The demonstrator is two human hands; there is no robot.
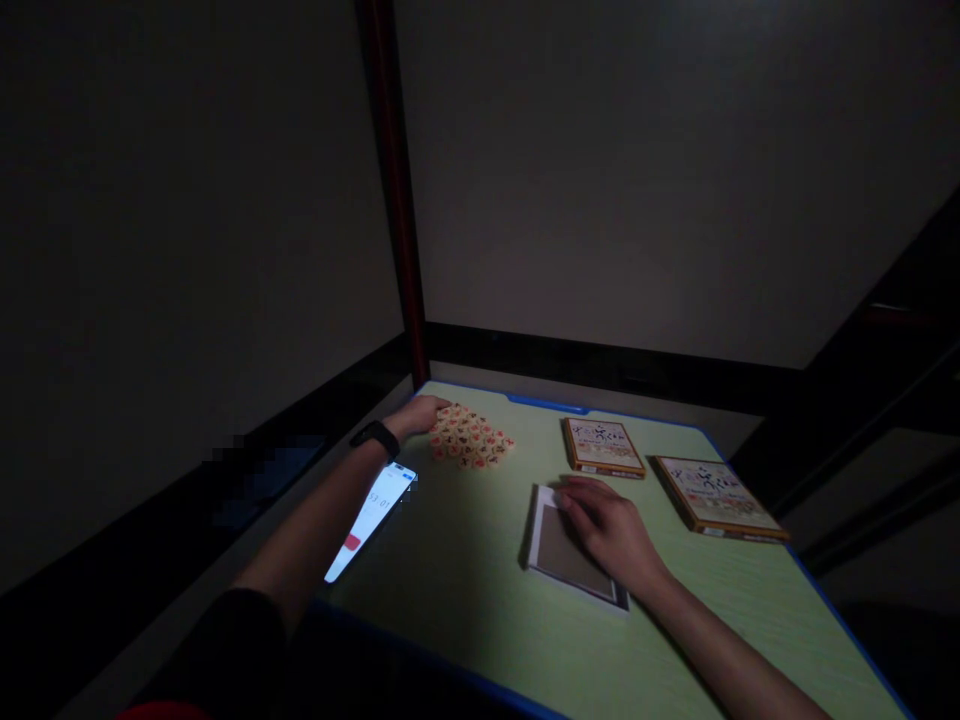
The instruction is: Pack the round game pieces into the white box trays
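At the far left of the green table, my left hand [426,412] touches the edge of a cluster of round, pale pieces [469,437] with red and dark markings. Its fingertips are partly hidden, so its grip cannot be made out. My right hand [604,515] rests over the right side of a shallow, open white box [581,560] with a brown inside. The thumb and fingers of that hand are close together at the box's far edge; what they pinch, if anything, is too small to tell.
A lit phone [371,525] lies by the left edge, under my left forearm. Two flat, patterned boxes, one [602,447] behind my right hand and one [718,498] to its right, lie on the green table [450,590]. Walls stand behind.
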